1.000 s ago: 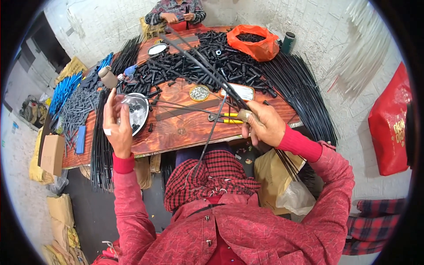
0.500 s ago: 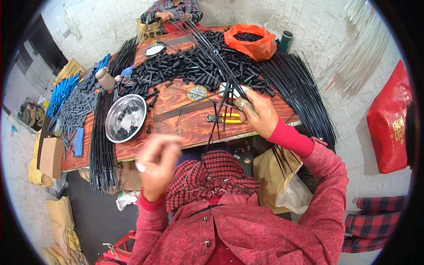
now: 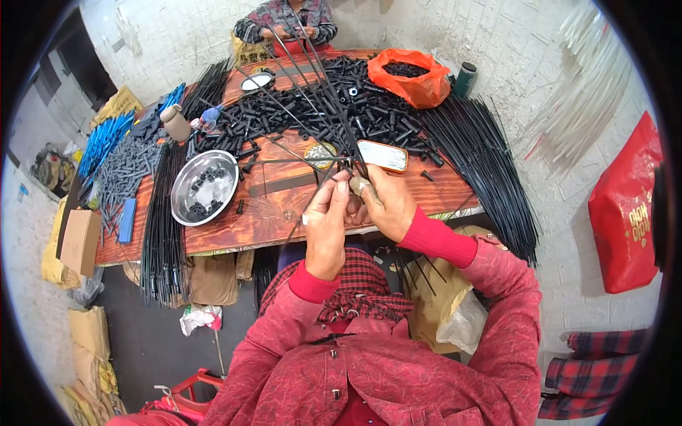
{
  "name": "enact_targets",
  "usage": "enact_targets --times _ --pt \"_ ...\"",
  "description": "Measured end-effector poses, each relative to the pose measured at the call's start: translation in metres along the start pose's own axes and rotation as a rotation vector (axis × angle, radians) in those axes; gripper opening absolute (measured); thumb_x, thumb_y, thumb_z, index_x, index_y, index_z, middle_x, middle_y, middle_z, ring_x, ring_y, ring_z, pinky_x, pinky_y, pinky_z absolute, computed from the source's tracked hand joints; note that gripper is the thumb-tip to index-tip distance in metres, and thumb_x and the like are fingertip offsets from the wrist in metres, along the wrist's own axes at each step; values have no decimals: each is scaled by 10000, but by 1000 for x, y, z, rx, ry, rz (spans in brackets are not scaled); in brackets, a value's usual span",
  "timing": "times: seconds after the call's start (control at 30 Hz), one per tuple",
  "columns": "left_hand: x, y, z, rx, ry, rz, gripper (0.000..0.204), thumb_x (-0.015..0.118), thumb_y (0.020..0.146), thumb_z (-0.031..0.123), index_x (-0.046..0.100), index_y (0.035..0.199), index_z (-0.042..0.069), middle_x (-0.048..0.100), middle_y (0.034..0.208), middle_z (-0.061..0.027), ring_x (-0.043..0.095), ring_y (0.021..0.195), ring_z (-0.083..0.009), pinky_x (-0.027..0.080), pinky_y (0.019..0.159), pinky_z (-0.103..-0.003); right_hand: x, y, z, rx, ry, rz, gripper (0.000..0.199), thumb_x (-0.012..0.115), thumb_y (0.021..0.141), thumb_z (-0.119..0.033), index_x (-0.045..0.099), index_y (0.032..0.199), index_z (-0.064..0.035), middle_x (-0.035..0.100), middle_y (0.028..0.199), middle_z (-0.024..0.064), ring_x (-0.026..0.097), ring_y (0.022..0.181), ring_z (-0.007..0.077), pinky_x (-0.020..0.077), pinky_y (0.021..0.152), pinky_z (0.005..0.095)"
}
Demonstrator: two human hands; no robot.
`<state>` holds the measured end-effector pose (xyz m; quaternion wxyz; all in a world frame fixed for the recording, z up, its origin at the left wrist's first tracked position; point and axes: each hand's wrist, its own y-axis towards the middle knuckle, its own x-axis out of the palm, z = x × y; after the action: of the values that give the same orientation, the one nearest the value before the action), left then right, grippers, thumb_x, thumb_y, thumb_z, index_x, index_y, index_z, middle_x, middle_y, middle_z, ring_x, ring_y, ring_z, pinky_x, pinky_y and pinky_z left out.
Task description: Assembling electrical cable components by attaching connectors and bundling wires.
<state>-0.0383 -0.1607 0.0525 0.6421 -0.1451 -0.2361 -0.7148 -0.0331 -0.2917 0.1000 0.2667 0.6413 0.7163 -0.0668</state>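
My right hand (image 3: 384,202) grips a bunch of thin black rods (image 3: 321,85) that fan up and away over the wooden table (image 3: 270,216). My left hand (image 3: 327,213) is raised beside it, fingertips pinched on the rods' lower ends, touching the right hand. Both hands hover over the table's near edge, above my checked scarf. A round metal bowl (image 3: 204,186) with small black parts sits to the left of my hands.
A heap of short black tubes (image 3: 334,113) covers the far table. An orange bag (image 3: 415,77) of black parts and a dark bottle (image 3: 464,77) stand at the back right. Long black rods (image 3: 483,163) hang off the right side, more off the left (image 3: 162,234). Another person (image 3: 288,18) sits opposite.
My left hand left the metal bowl, dropped toward my lap, then rose to meet the right hand at the rods. The right hand drew back slightly toward me.
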Motion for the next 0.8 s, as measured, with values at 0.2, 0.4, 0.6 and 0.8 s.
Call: enact_targets --times 0.2,0.4,0.6,0.8 --pt "-11 10 12 -27 -159 115 272 511 1033 283 603 1142 52 656 924 -21 557 738 -67 478 648 -220 -31 30 -5 66 263 44 235 417 1044 -219 515 1083 -9 651 823 74 603 631 120 476 533 252" --pt "-54 13 48 33 -204 133 276 519 1030 273 591 1149 34 590 864 2 531 715 -82 473 645 -241 -124 51 -28 264 675 130 366 384 1051 -360 547 1146 -47 431 707 -57 298 495 3 222 437 176" --pt "-51 16 80 108 -52 40 322 516 1029 238 587 1164 -45 604 793 -28 534 671 -86 465 623 -240 -100 52 -16 313 661 -178 272 524 996 -250 562 1101 -2 532 724 -30 390 518 21 318 456 178" --pt "-17 14 66 -181 39 -63 340 532 1008 214 629 1173 -67 675 931 -72 628 719 -100 549 650 -233 -37 22 -10 282 559 -307 317 559 992 -308 582 1062 0 653 814 41 602 632 86 479 559 206"
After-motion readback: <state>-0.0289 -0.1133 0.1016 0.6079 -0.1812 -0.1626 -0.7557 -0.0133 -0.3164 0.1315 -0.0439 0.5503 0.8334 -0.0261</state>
